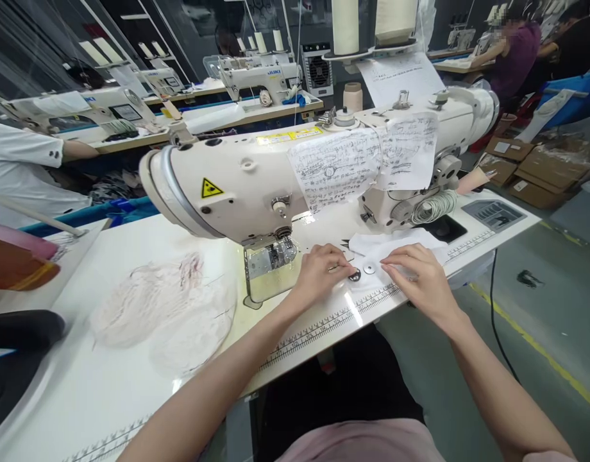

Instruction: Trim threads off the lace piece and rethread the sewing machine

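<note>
Take the silver disc (369, 267) as the centre of a clock. It lies flat between the two hands; whether cloth or bare tabletop is directly under it, I cannot tell. A dark ring (354, 275) sits just beside it at eight o'clock. The left hand (326, 269) reaches in from nine o'clock, thumb and forefinger pinching the edge of that ring. The right hand (417, 276) comes from three o'clock, its fingers bent inward with the thumb near the forefinger; whether they meet on something too fine to see, I cannot tell. White cloth (405, 242) lies near the disc, toward one o'clock.

The sewing machine (237, 179) spans from ten o'clock round to two, with scribbled paper (336, 163) hanging on it at eleven. A coil of pale cord (434, 206) rests between one and two o'clock. The ruler (324, 327) printed along the table edge passes at seven. At nine o'clock, well apart, lies a heap of pale thread (145, 298).
</note>
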The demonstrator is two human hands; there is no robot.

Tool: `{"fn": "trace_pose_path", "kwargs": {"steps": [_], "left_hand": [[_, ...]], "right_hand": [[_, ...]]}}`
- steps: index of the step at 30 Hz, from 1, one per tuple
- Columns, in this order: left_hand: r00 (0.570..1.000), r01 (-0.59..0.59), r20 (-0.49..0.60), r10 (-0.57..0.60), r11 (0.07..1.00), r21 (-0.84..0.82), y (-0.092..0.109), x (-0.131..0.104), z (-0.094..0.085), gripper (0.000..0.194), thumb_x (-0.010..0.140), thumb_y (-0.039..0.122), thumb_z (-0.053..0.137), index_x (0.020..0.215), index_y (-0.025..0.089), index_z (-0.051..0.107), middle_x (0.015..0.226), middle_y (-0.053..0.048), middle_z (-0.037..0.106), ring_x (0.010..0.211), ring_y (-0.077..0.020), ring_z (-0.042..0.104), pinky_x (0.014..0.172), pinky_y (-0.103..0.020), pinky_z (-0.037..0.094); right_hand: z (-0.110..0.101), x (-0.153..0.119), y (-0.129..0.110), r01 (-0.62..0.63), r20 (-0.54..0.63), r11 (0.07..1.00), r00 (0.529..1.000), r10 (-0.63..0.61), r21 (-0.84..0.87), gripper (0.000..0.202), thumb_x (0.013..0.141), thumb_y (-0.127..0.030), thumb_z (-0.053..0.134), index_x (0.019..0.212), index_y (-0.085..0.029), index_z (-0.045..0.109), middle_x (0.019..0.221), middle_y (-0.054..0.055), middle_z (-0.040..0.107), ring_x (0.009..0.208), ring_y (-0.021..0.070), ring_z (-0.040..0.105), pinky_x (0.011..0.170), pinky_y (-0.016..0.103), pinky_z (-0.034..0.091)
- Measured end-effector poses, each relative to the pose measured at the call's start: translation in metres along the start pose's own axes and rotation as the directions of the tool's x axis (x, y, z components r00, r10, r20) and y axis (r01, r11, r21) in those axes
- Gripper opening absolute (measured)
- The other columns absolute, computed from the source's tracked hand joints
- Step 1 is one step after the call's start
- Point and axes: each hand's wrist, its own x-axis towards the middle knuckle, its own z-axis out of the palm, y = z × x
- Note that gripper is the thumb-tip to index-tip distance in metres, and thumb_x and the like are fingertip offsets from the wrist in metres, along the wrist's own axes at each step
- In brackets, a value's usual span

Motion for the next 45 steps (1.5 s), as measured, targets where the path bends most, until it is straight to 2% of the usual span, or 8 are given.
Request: {"fn": "trace_pose_path", "kwargs": {"steps": [10,13,19,22,28,34,38,45], "left_hand": [[0.965,0.254,-0.064,-0.256,0.966,-0.035,-0.015,-0.034,-0.040,0.027,0.073,0.051,0.068,0.066,0.025,0.071,0.106,-0.007,0.065,0.113,-0.0348,0.048,0.098,-0.050,0.032],[0.957,0.272,-0.011,-0.289,0.913,-0.304,-0.015,-0.041,-0.037,0.027,0.077,0.051,0.068,0.073,0.024,0.071,0.103,-0.005,0.064,0.104,-0.0270,0.053,0.094,-0.042,0.037],[0.961,0.248,0.222,-0.167,0.160,-0.955,-0.004,-0.044,-0.024,0.008,0.080,0.025,0.071,0.084,0.018,0.070,0.094,-0.003,0.060,0.088,-0.0132,0.054,0.069,-0.024,0.040],[0.958,0.249,0.242,-0.152,0.026,-0.968,-0.002,-0.042,-0.017,0.004,0.082,0.019,0.067,0.085,0.016,0.068,0.097,-0.004,0.059,0.090,-0.0126,0.055,0.068,-0.022,0.041],[0.959,0.228,0.206,-0.196,0.093,-0.969,-0.002,-0.040,-0.014,0.006,0.081,0.021,0.065,0.086,0.017,0.065,0.099,-0.004,0.058,0.089,-0.0113,0.054,0.069,-0.021,0.041],[0.956,0.204,0.102,-0.275,0.373,-0.905,-0.007,-0.045,-0.022,0.016,0.080,0.031,0.071,0.086,0.017,0.067,0.096,-0.005,0.060,0.089,-0.0157,0.053,0.072,-0.025,0.040],[0.956,0.229,-0.088,-0.280,0.900,-0.371,-0.012,-0.051,-0.029,0.019,0.085,0.038,0.062,0.080,0.020,0.067,0.096,-0.005,0.064,0.092,-0.0212,0.054,0.083,-0.033,0.039],[0.983,0.047,-0.182,-0.022,0.989,0.138,-0.029,-0.052,-0.025,0.021,0.085,0.036,0.057,0.074,0.021,0.065,0.095,-0.005,0.065,0.100,-0.0262,0.051,0.090,-0.043,0.038]], "right_hand": [[0.010,0.029,0.012,0.140,0.148,0.905,0.985,-0.086,-0.401,0.024,0.086,-0.009,0.052,0.100,-0.020,0.069,0.097,0.006,0.070,0.093,0.0275,0.053,0.073,0.043,0.037],[0.009,0.031,0.011,0.143,0.149,0.899,0.985,-0.088,-0.414,0.019,0.088,-0.013,0.052,0.088,-0.021,0.069,0.084,0.005,0.068,0.091,0.0263,0.053,0.076,0.044,0.035],[-0.002,0.018,0.012,0.258,0.151,0.953,0.960,-0.235,-0.160,0.015,0.089,-0.015,0.053,0.089,-0.024,0.066,0.093,0.002,0.068,0.094,0.0219,0.055,0.087,0.043,0.035],[-0.002,0.011,0.013,0.302,0.202,0.945,0.940,-0.274,-0.125,0.016,0.088,-0.015,0.053,0.091,-0.023,0.066,0.092,0.002,0.068,0.092,0.0204,0.057,0.089,0.043,0.034],[0.000,0.008,0.010,0.270,0.266,0.960,0.933,-0.243,-0.069,0.025,0.089,-0.013,0.045,0.095,-0.022,0.068,0.095,0.004,0.069,0.087,0.0180,0.062,0.092,0.043,0.033],[0.004,0.011,0.013,0.197,0.270,0.978,0.947,-0.174,-0.060,0.030,0.092,-0.009,0.040,0.105,-0.019,0.065,0.099,0.005,0.070,0.090,0.0184,0.064,0.090,0.041,0.034],[0.005,0.015,0.014,0.131,0.263,0.991,0.956,-0.130,0.015,0.023,0.094,-0.014,0.045,0.101,-0.019,0.066,0.097,0.003,0.070,0.086,0.0168,0.064,0.091,0.040,0.033],[0.005,0.022,0.010,0.129,0.326,0.985,0.932,-0.159,0.112,0.022,0.089,-0.010,0.050,0.094,-0.021,0.068,0.092,0.000,0.070,0.085,0.0163,0.063,0.090,0.040,0.032]]}}
